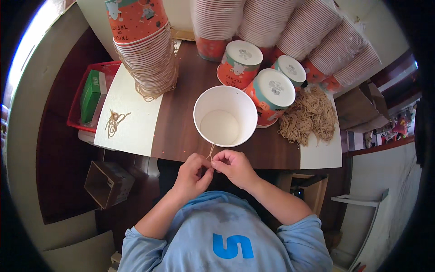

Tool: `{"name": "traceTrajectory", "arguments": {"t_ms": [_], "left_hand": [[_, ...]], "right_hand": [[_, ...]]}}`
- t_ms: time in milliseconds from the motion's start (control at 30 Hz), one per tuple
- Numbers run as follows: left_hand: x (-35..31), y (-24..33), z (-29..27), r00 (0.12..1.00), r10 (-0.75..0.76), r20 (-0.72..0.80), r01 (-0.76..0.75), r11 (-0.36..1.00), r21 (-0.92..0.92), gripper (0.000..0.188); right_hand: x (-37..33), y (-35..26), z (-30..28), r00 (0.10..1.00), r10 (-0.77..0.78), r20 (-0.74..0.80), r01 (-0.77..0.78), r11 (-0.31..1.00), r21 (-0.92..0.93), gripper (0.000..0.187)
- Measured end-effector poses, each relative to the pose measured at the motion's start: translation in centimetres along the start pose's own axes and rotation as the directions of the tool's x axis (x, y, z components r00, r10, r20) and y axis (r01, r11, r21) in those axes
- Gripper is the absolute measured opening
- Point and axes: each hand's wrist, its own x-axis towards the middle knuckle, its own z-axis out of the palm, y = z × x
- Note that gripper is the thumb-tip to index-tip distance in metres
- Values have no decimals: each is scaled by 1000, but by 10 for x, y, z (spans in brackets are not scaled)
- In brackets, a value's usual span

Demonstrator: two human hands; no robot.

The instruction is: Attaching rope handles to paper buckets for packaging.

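In front of me a white-lined paper bucket (219, 124) stands on the brown table, its open mouth toward me. A thin tan cord (211, 149) comes off its near rim and runs down to my fingers. My left hand (194, 173) pinches the cord between thumb and curled fingers. Close beside it, my right hand (233, 167) pinches the same cord, thumb against forefinger. Both hands are just off the table's front edge, their fingertips almost touching. The far ends of the cord are hidden by my fingers.
Upside-down orange buckets (273, 93) stand behind the bucket, with wrapped bucket stacks (263, 22) farther back. A pile of tan cords (312, 115) lies right. At left are a tall corded stack (147, 59), loose cords (115, 122) and a red crate (74, 109). A cardboard box (108, 183) sits below.
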Motion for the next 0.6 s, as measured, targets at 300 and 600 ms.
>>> {"name": "traceTrajectory", "arguments": {"t_ms": [300,600], "left_hand": [[20,4,-6,994,-13,105,16,999,-28,46],[12,-21,15,955,221,-197,-154,939,307,36]], "right_hand": [[-4,-14,-5,995,-97,28,101,977,-187,12],[-2,-5,0,916,-382,-122,288,838,-464,9]]}}
